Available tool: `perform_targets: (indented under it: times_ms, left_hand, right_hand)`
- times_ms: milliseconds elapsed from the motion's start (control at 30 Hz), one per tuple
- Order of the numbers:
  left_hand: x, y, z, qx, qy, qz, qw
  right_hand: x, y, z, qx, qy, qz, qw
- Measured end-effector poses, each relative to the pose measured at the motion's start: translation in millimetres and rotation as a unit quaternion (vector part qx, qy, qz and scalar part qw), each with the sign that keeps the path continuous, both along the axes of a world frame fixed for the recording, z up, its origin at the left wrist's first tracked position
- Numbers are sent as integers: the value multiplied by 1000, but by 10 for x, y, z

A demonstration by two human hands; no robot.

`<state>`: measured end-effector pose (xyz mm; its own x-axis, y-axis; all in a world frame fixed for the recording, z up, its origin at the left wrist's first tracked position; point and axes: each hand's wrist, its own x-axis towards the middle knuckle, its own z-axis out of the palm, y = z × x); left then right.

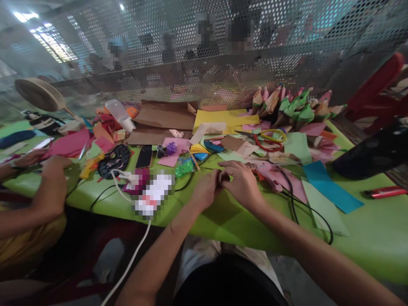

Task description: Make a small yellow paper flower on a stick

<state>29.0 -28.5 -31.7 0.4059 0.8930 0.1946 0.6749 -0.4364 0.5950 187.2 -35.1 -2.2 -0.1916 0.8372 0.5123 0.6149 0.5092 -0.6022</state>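
Observation:
My left hand and my right hand meet above the green table in front of me. The fingers of both are curled and pinched together. Something small and dark may sit between the fingertips, but I cannot make it out. Just right of my right hand lies a pink tool with a black cord, its kind unclear. Beyond my hands are paper scraps and scissors with red and yellow handles. A green plastic packet lies left of my left hand.
A phone with a lit screen trails a white cable at the front edge. Another phone lies behind it. Paper cones stand back right, near blue paper and a dark bottle. A co-worker's arm rests at left.

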Motion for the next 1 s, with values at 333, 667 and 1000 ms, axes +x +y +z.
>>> perform_targets:
  times_ms: [333,667,1000]
  left_hand:
    - [-21,34,16,-7,-251,2,968]
    - [-94,39,-4,7,-256,30,966]
    - [-74,67,-38,-32,-267,12,963]
  right_hand:
    - [172,5,129,97,-29,57,993]
    - [110,-71,106,157,-124,47,979]
    - [56,-109,103,149,-152,43,976]
